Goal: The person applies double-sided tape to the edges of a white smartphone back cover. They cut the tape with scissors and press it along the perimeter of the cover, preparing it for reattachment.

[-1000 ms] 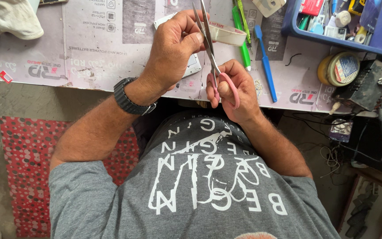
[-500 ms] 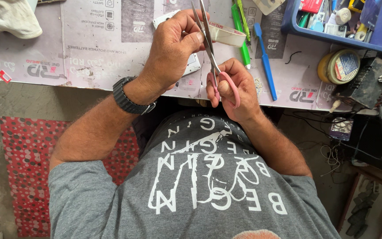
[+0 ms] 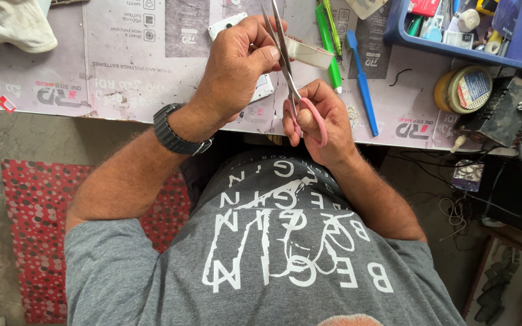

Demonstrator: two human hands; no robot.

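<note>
Tape strip (image 3: 307, 53) between left hand (image 3: 237, 63) fingertips, scissors (image 3: 290, 84) alongside

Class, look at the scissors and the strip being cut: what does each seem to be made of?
Scissors: blades look like bare metal, grey and shiny; the handles look like pink plastic, smooth and matte.
Strip: probably clear tape or thin plastic film, pale, glossy and see-through. It is pinched by the left hand; the right hand holds the handles.

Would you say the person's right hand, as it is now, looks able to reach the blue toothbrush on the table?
Probably not right away: the right hand is gripping the pink-handled scissors. The blue toothbrush lies close beside it, uncovered on the table, so the path itself looks free.
</note>
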